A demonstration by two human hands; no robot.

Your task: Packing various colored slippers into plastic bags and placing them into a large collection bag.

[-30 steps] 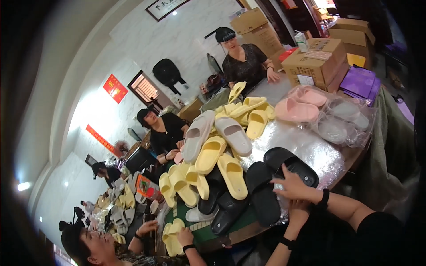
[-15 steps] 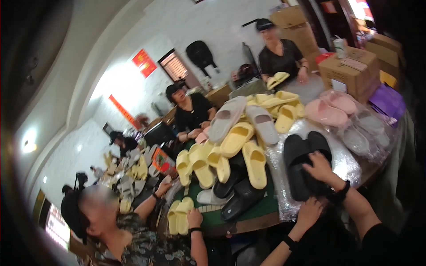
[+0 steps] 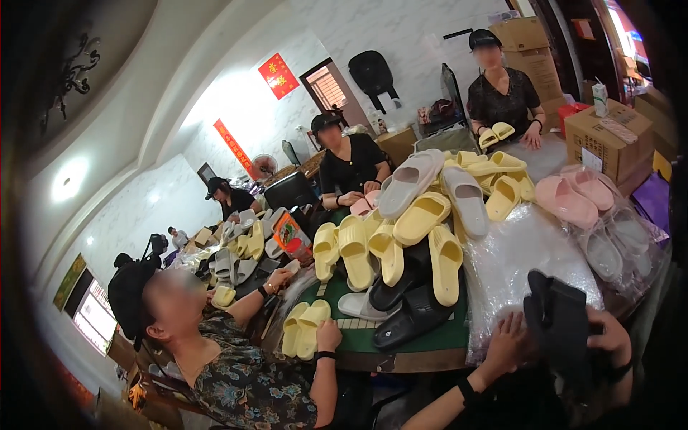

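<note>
Fingers of the right hand (image 3: 610, 342) curl around the side of a pair of matte black, open-toed moulded slippers (image 3: 555, 315), held together upright at the table's edge, outlines blurred. The left hand (image 3: 506, 350), fingers slightly spread, is beside them, near shiny clear plastic film (image 3: 527, 251).

Through my feed I see a packing workshop: slippers (image 3: 423, 218) heaped on a tabletop (image 3: 436, 338), plastic bags (image 3: 530, 251), cardboard boxes (image 3: 609, 147), several people (image 3: 351, 168) around.

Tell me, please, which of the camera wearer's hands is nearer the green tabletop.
Left hand: just right of the green tabletop, at the clear plastic; the right hand is farther right, holding black slippers.
</note>
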